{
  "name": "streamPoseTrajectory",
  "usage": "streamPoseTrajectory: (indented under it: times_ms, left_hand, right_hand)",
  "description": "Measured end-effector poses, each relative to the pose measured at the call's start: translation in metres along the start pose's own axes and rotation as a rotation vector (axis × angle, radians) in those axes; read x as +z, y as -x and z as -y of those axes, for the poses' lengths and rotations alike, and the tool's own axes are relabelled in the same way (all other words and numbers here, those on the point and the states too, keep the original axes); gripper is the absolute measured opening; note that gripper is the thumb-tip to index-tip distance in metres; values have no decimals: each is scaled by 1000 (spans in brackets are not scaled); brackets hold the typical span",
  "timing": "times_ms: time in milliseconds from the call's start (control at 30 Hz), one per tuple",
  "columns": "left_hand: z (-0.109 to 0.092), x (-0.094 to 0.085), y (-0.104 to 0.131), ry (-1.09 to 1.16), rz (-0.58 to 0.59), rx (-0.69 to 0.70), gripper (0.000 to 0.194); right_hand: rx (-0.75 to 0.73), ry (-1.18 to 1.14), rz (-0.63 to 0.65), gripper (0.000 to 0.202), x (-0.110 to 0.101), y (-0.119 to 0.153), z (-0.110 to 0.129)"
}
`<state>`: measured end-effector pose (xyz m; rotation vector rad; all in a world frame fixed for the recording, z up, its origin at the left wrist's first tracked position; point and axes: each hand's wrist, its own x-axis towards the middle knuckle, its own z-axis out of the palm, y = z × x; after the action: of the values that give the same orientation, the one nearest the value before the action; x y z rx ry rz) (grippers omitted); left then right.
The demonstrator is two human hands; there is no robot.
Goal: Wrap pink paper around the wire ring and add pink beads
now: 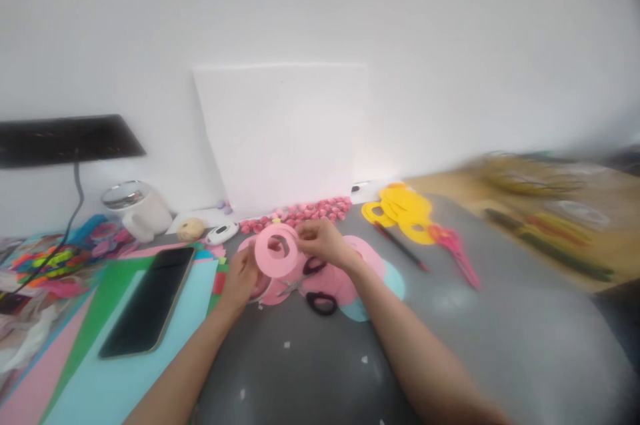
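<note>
My left hand (243,275) and my right hand (323,241) hold a pink paper ring (265,259) up between them, its round hole facing me. The left fingers close on its left side, partly hidden behind the paper. On the right edge, my right fingertips pinch it. Just below lie scissors with black handles (321,303), blades pointing left, on top of pink paper pieces (340,285). Light blue paper rounds (356,309) stick out from under the pink ones. Small red and pink rolled pieces (313,211) are heaped behind my hands.
Yellow paper rings (403,205), a dark pencil (400,246) and pink scissors (457,251) lie to the right. A phone (150,301) rests on coloured sheets (100,371) at left, near a white mug (145,211). A white board (285,135) leans on the wall.
</note>
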<state>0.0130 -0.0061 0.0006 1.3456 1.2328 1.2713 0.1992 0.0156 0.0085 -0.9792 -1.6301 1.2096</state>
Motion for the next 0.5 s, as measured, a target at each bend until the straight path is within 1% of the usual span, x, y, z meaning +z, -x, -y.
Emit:
streamPoseTrajectory:
  times_ms: [33, 100, 167, 200, 267, 300, 400, 500]
  left_hand:
    - [1, -1, -1, -16, 4, 49, 52]
    - [2, -2, -2, 9, 101, 56, 60]
    - [3, -3, -2, -7, 163, 34, 52]
    - [3, -3, -2, -28, 164, 18, 46]
    - [3, -2, -2, -53, 125, -23, 37]
    - [3, -1, -2, -38, 97, -45, 36]
    - [3, -1, -2, 46, 36, -85, 36]
    - [2, -2, -2, 78, 15, -88, 37]
  right_hand:
    - [16, 12, 40, 27, -2, 1, 1]
    - [38, 27, 116, 29, -5, 2, 2]
    - [44, 26, 165, 30, -8, 2, 3]
    - [46, 18, 170, 30, -9, 2, 3]
    - [59, -37, 142, 32, -10, 0, 5]
    - [78, -82, 118, 33, -10, 0, 6]
    - [127, -207, 74, 37, -10, 0, 8]
    - [98, -203, 62, 34, -10, 2, 8]
